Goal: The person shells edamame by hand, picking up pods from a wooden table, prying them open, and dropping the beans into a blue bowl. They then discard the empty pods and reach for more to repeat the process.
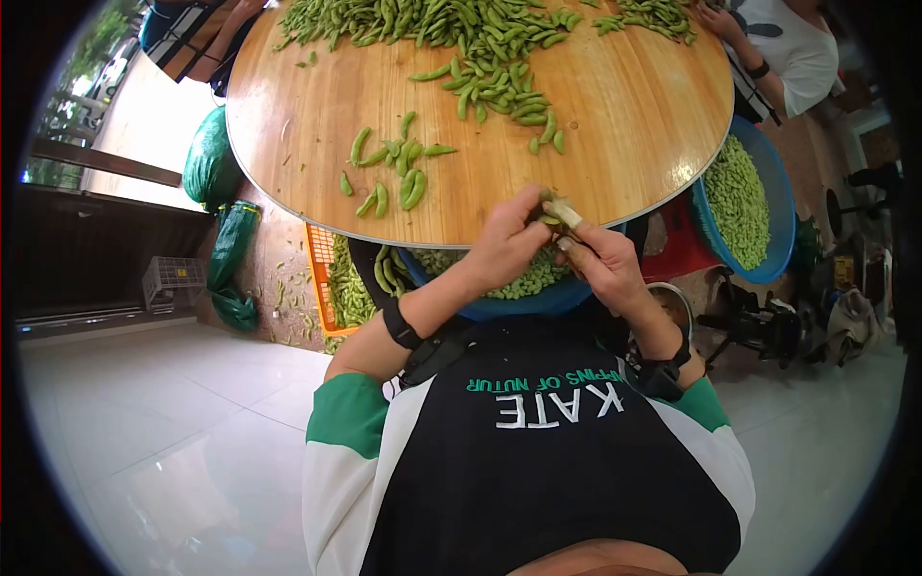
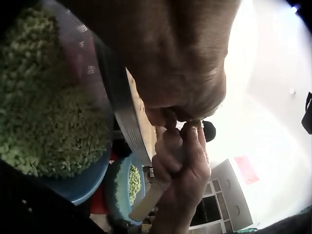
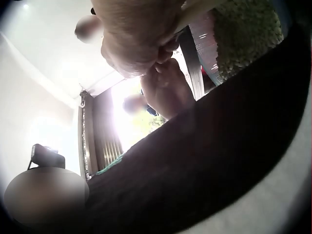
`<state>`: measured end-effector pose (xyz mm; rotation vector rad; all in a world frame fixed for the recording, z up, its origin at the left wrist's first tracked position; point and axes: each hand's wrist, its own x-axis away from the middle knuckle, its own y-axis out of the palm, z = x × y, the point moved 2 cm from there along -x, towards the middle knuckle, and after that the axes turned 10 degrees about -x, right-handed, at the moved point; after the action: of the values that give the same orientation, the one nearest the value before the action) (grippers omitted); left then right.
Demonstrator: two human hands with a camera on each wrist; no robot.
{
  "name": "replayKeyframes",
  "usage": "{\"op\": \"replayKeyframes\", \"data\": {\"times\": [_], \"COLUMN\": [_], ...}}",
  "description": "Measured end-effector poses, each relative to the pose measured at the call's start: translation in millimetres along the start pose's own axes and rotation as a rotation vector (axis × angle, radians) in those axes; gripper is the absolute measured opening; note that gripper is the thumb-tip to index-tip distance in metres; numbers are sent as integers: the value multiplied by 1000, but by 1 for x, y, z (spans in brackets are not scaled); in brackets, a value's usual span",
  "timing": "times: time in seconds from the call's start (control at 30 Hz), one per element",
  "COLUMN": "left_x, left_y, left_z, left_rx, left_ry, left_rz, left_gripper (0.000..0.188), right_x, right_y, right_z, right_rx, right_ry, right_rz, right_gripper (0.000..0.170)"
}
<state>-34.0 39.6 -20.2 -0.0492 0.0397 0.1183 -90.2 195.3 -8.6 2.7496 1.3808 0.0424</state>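
Observation:
Over the near edge of the round table, both hands meet at a green soybean pod (image 1: 550,220). The left hand (image 1: 509,245) pinches it between thumb and fingers. From the other side, the right hand (image 1: 607,269) grips the same pod with bent fingers. A pale, wrapped-looking covering (image 1: 564,211) shows at the right hand's fingertip. In the left wrist view a pale stick-like piece (image 2: 146,202) juts out below the right hand (image 2: 183,170); I cannot tell what it is. Beneath the hands, shelled beans (image 1: 533,280) fill a blue basin (image 1: 528,307).
Loose pods (image 1: 408,158) lie left of the hands on the wooden table (image 1: 634,125), with a large pod heap (image 1: 442,24) farther back. An orange crate (image 1: 320,278) stands at left, another blue basin (image 1: 783,206) at right. Other people's arms (image 1: 759,72) reach the table's far edge.

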Motion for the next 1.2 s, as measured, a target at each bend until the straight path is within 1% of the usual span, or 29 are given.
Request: {"op": "replayKeyframes", "data": {"times": [0.03, 0.07, 0.13, 0.17, 0.23, 0.27, 0.33, 0.37, 0.43, 0.47, 0.53, 0.57, 0.6, 0.67, 0.73, 0.8, 0.83, 0.87, 0.9, 0.93, 1.0, 1.03, 1.07, 1.13, 1.17, 1.2], "left_x": [0, 1, 3, 4, 4, 8, 17, 18, 18, 18, 19, 20, 19, 15, 4, -4, -8, -11, -15, -19, -21, -19, -14, -13, -15, -16], "left_y": [4, 8, 14, 12, 7, 6, 7, 8, 8, 9, 6, 6, 0, -27, -59, -82, -95, -106, -107, -107, -100, -85, -67, -38, -31, -24], "left_z": [-2, -6, -12, -14, -10, -6, 17, 19, 24, 23, 13, 9, 11, 21, 18, 14, 11, 7, 11, 16, 28, 25, 25, 21, 15, 11], "left_rx": [-78, -77, 26, 24, -271, -272, -328, -330, -372, -373, -86, 47, 45, -603, -919, -1123, -1120, -1324, -1528, -1529, -1593, -1302, -1300, -826, -825, -919], "left_ry": [54, 54, -7, -7, 31, 29, 65, 63, 219, 221, 67, 0, 0, 212, 331, 384, 386, 352, 317, 327, 488, 400, 402, 205, 205, 307], "left_rz": [35, 37, 1, 4, -119, -117, -172, -173, 2, 0, 18, 57, 50, 234, 339, 380, 371, 385, 398, 391, 488, 420, 419, 110, 109, 116], "left_gripper": [13, 13, 14, 14, 18, 18, 23, 23, 27, 27, 29, 21, 21, 15, 8, 14, 14, 13, 12, 12, 16, 16, 16, 15, 15, 15], "right_x": [3, 5, 9, 11, 17, 19, 23, 23, 19, 16, 12, 10, 7, 2, 2, 3, 3, 5, 6, 6, 5, 5, 5, 2, 3, 3], "right_y": [-1, -1, -3, -5, -13, -18, -26, -27, -25, -23, -17, -13, -10, -11, -17, -22, -22, -22, -23, -23, -23, -22, -22, -22, -23, -24], "right_z": [1, 2, 1, -3, -8, -7, -4, -3, -2, -2, 0, 0, -1, 0, 12, 18, 19, 20, 21, 21, 20, 19, 19, 18, 18, 20], "right_rx": [-2, -1, 120, 118, -170, -172, -334, -353, -370, -384, -412, -439, -442, -405, -461, -529, -486, -488, -422, -356, -378, -395, -394, -426, -425, -440], "right_ry": [5, 6, -127, -128, 227, 227, 211, 220, 201, 183, 177, 173, 170, 174, 188, 194, 193, 193, 174, 150, 146, 144, 144, 106, 106, 110], "right_rz": [-5, -8, -9, -12, 48, 46, -46, -60, -60, -60, -75, -90, -85, 11, 55, 90, 86, 93, 80, 69, 86, 92, 94, 125, 127, 133], "right_gripper": [30, 30, 32, 32, 35, 35, 38, 39, 40, 40, 41, 41, 41, 42, 42, 38, 36, 36, 35, 34, 33, 33, 33, 32, 32, 32]}}
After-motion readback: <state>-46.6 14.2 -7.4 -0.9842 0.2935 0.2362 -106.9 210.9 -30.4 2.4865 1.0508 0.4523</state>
